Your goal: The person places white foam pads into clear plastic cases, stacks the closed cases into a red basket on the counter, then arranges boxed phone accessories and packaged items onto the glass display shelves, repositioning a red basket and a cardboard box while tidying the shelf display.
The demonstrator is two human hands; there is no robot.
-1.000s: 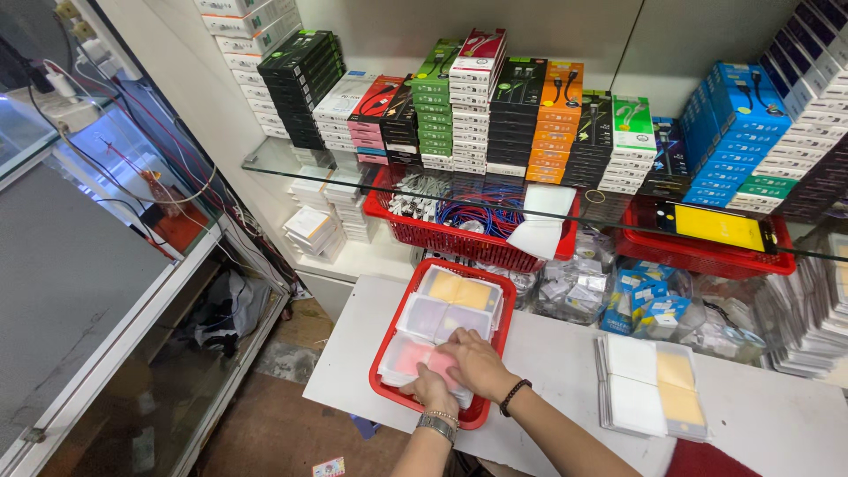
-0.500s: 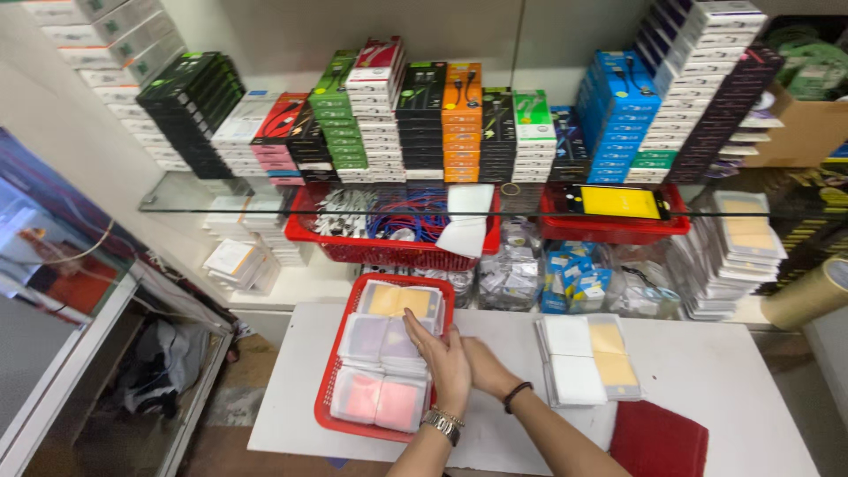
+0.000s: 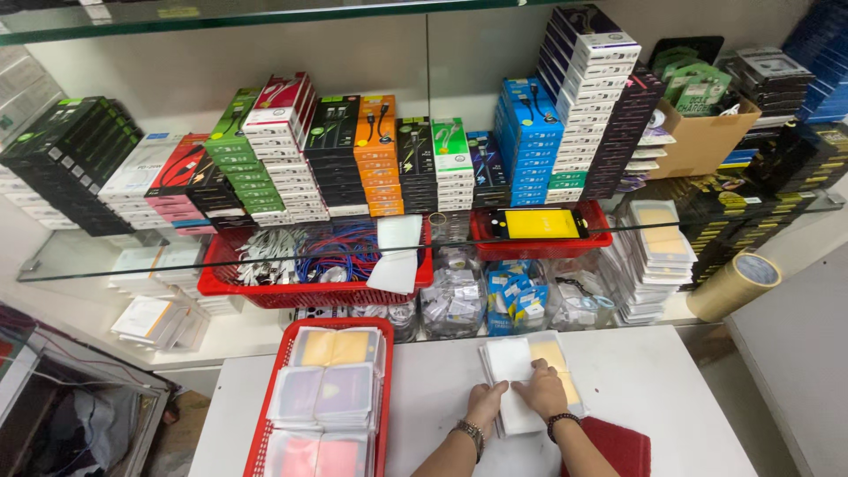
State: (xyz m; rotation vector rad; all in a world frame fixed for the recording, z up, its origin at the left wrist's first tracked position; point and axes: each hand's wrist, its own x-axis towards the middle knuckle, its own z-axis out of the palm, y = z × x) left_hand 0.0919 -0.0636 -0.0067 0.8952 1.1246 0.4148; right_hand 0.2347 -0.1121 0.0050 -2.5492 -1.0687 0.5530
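Basket [image 3: 278,389] holds clear packets [image 3: 331,397]; hands [image 3: 517,397] press flat packs [image 3: 530,375].

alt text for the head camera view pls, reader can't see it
Left hand and right hand rest on a stack of flat white and yellow packets on a white table, beside a red plastic basket of similar packets. Glass shelves behind hold stacked coloured boxes.
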